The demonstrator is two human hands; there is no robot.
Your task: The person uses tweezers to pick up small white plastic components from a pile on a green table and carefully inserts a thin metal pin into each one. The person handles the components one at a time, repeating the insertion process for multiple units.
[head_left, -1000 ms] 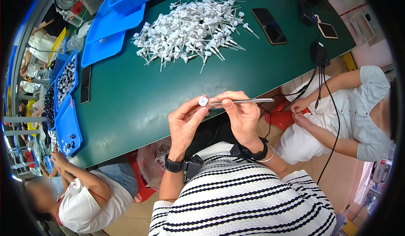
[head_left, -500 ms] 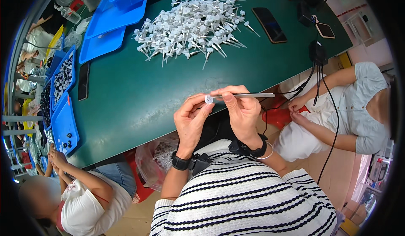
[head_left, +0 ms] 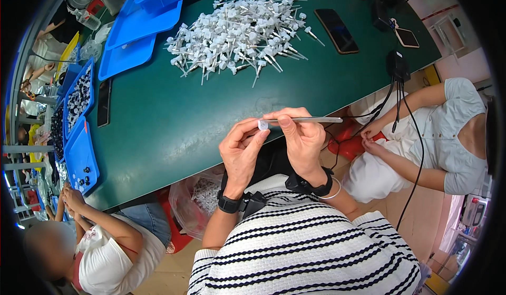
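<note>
Pinched between the thumb and fingers of my left hand [head_left: 240, 150] is a small white plastic part [head_left: 263, 125], held just past the table's near edge. My right hand [head_left: 303, 139] grips a thin metal tool, which looks like tweezers [head_left: 321, 119]. Its tip meets the white part and its rear end points right. Both hands are close together, almost touching. Farther off, a large heap of white plastic pieces with thin metal stems [head_left: 237, 34] lies on the green table [head_left: 158, 131].
Blue trays [head_left: 129, 55] stand at the back left, and one with dark small parts [head_left: 80, 97] lies at the left edge. A phone [head_left: 336, 30] rests right of the heap, another phone [head_left: 104, 102] at left. Black cables [head_left: 399, 73] hang at right. People sit on both sides.
My left hand has shifted very slightly right, and the white part has turned a little in its fingers. The right hand stays almost still with its tool.
</note>
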